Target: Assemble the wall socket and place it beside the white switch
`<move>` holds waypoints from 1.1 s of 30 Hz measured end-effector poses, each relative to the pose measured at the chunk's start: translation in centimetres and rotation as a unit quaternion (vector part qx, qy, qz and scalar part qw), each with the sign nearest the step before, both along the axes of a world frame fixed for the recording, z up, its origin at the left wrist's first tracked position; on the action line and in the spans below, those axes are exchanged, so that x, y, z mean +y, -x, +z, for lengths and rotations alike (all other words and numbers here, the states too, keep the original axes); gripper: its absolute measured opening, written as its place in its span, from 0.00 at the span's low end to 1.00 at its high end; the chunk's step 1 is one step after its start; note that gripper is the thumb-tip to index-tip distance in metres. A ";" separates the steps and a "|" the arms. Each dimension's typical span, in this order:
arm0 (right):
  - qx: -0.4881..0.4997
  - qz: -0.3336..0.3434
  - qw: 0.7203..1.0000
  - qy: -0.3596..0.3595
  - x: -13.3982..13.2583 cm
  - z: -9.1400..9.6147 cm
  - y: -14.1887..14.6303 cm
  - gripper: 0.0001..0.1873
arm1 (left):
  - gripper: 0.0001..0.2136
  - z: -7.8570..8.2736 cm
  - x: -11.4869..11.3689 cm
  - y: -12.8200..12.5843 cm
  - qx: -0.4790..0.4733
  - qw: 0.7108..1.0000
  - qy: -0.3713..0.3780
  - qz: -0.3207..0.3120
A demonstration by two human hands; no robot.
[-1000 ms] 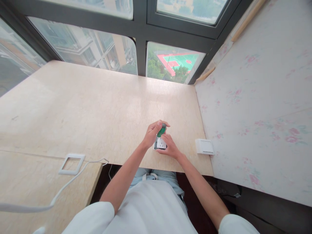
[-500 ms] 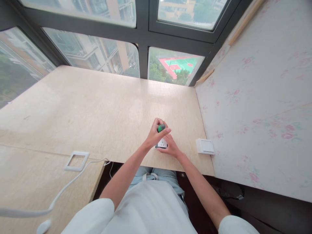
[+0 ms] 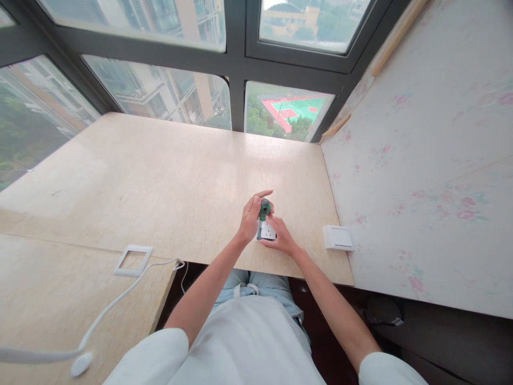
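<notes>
Turning a green-and-grey screwdriver (image 3: 264,209) at the left side of a white socket (image 3: 267,231), it seems.
Your left hand (image 3: 249,220) clamps its fingers round the screwdriver; the socket sits on the tabletop (image 3: 180,176), gripped by your right hand's (image 3: 282,238) fingers. Another turn likely calls for a steady socket. Unlike half a second ago, your left thumb isn't reaching across; one finger points outward.

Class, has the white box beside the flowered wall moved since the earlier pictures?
No: judged against the flowered wall, the white box keeps its place; the whole view shifted slightly.
</notes>
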State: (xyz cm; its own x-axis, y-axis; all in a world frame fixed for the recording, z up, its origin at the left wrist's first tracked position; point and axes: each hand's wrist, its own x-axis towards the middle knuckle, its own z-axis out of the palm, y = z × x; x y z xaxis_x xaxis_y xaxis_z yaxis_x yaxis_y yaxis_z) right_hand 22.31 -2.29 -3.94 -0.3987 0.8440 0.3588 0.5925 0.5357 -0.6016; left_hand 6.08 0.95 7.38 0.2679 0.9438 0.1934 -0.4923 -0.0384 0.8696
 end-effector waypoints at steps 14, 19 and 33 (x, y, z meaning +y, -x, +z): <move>-0.001 -0.002 1.000 -0.006 0.0 0.1 0.1 0.39 | 0.17 -0.4 0.3 -1.1 0.033 0.999 -0.025 0.024; -0.007 -0.007 1.000 0.005 0.0 -0.1 -0.1 0.42 | 0.18 -0.2 0.4 -0.4 0.053 0.997 -0.034 0.035; -0.016 -0.014 0.999 0.024 -0.1 0.4 0.0 0.37 | 0.23 -0.8 0.9 -1.7 -0.022 0.999 -0.019 -0.021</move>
State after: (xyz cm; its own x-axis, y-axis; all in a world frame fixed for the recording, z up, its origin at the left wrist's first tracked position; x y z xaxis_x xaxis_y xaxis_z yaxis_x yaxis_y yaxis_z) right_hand 22.27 -2.36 -3.56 -0.3853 0.8707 0.3055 0.6256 0.4899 -0.6072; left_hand 7.80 1.82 6.53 0.2981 0.9236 0.2409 -0.5320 -0.0488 0.8453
